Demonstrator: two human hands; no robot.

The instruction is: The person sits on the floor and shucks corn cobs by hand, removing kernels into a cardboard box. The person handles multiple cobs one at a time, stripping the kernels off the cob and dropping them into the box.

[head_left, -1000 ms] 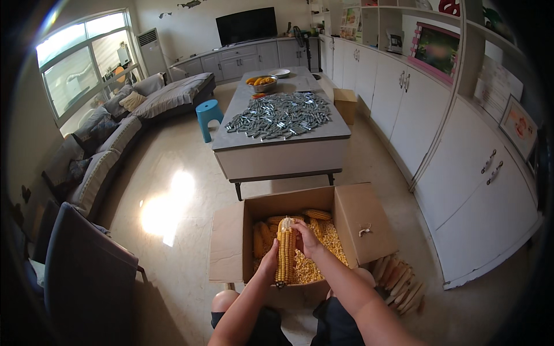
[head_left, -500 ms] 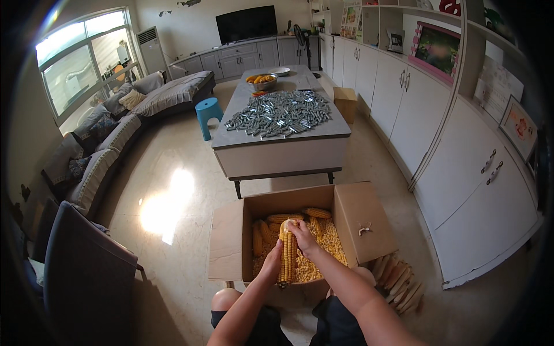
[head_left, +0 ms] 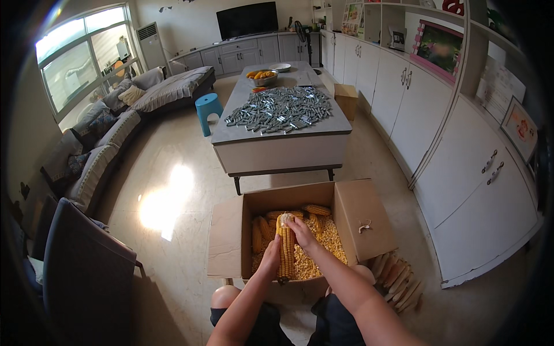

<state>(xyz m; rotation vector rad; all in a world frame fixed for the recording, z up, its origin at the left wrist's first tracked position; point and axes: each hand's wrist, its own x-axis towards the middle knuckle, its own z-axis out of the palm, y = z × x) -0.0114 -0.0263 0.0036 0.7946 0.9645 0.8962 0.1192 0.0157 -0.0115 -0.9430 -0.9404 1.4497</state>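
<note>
An ear of corn [head_left: 286,256] stands nearly upright over an open cardboard box [head_left: 365,222]. Its upper end is pale and stripped, while rows of yellow kernels cover the rest. My left hand [head_left: 270,257] is closed around its left side. Against the upper right side, near the bare tip, presses my right hand [head_left: 301,233], its fingers bent over the ear. Loose kernels [head_left: 326,241] cover the bottom of the box, and several whole ears [head_left: 317,210] lie along its far and left walls.
Stripped cobs [head_left: 398,279] lie on the floor right of the box. Beyond it stands a long table [head_left: 277,153] with a heap of small metallic cylinders [head_left: 283,109] and a bowl of corn [head_left: 261,78]. A blue stool [head_left: 209,109] and dark chair [head_left: 86,277] are to the left.
My right hand's fingers have shifted slightly at the top of the ear, exposing more of its pale tip. My left hand keeps its hold. The view has tilted a little.
</note>
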